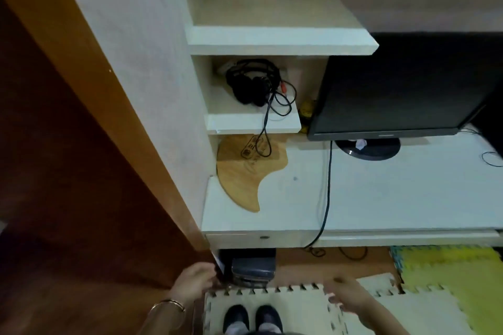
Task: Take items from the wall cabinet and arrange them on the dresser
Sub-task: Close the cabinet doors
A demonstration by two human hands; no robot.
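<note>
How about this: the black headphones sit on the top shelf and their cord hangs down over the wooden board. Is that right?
Not quite. The head view shows the black headphones on the lower shelf, not the top one. Their cord does hang down over the wooden board.

Setting: a room in a home. Indicators: interlocking foam floor mats (pixel 285 307) at 6 o'clock; a computer monitor (pixel 394 84) at 2 o'clock on a white dresser (pixel 381 198); wired headphones (pixel 250 84) on a built-in shelf (pixel 253 122) at 12 o'clock; a wooden door (pixel 68 171) at 9 o'clock.
</note>
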